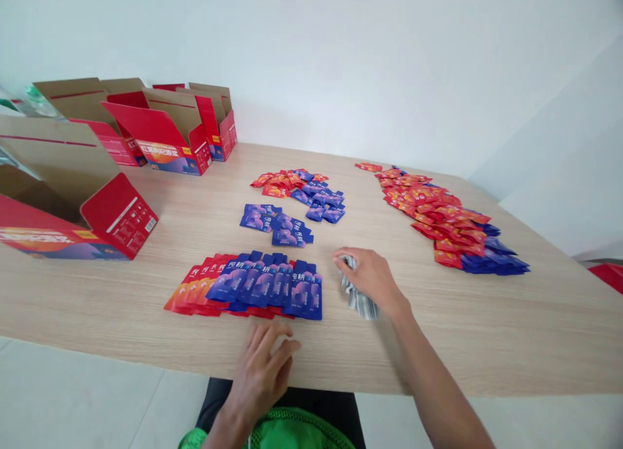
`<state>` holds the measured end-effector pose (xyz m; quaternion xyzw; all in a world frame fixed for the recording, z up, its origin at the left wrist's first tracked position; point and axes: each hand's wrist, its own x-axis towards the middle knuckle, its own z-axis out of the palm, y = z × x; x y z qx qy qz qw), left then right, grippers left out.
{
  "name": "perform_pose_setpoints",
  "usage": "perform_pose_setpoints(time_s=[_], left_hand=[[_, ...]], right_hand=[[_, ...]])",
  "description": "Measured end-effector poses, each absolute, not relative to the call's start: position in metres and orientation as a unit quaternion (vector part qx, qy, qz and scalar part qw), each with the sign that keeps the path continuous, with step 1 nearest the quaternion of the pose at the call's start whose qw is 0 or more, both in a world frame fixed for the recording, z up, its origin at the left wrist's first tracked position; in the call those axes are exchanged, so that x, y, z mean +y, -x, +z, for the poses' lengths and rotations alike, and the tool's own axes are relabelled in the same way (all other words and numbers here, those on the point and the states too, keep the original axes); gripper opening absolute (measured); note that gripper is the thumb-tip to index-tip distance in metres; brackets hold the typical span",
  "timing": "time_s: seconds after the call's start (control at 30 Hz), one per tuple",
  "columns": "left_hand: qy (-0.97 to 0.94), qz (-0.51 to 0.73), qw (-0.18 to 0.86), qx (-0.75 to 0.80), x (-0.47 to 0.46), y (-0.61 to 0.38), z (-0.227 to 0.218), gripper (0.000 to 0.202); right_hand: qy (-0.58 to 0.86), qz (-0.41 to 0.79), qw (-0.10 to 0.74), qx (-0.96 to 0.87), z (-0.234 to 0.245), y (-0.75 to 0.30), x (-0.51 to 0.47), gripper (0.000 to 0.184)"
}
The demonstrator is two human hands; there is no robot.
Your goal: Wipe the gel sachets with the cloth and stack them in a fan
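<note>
One row of flat red-and-blue pouches (263,283) is laid fanned, lower centre; loose pouch heap (440,218) remains, right. Right hand (374,274) grips blurred grey-striped bundle (361,303); left hand (265,361) empty, half-curled.

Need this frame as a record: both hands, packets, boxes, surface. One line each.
left_hand: left hand, fingers loosely bent, nothing visibly held; nearest the front row
right_hand: right hand, gripping striped cloth
front_row: front row of overlapping packets, mostly red at left, blue at right
blue_group: blue packets beyond the front row
mixed_cluster: red and blue cluster, farther back
right_pile: large red and blue pile
boxes: red cartons at left, flaps open
surface: wood-grain table
</note>
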<state>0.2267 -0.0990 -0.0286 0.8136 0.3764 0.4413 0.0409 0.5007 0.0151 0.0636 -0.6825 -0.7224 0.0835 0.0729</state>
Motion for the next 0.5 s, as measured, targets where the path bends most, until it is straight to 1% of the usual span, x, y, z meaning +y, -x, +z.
perform_pose_setpoints(time_s=[0.13,0.3,0.43,0.5], left_hand=[[-0.841,0.435,0.082,0.312,-0.113,-0.247,-0.034,0.026],[-0.857,0.408,0.092,0.300,-0.112,-0.241,-0.038,0.027],[-0.864,0.388,0.097,0.305,-0.108,-0.230,-0.045,0.028],[-0.867,0.385,0.096,0.301,-0.107,-0.225,-0.050,0.028]], right_hand=[[0.680,0.056,0.022,-0.731,0.071,-0.497,0.083,0.031],[0.650,0.062,-0.031,-0.757,0.053,-0.490,0.123,0.023],[0.635,0.066,-0.052,-0.768,0.035,-0.480,0.134,0.031],[0.637,0.060,-0.057,-0.766,0.031,-0.474,0.144,0.031]])
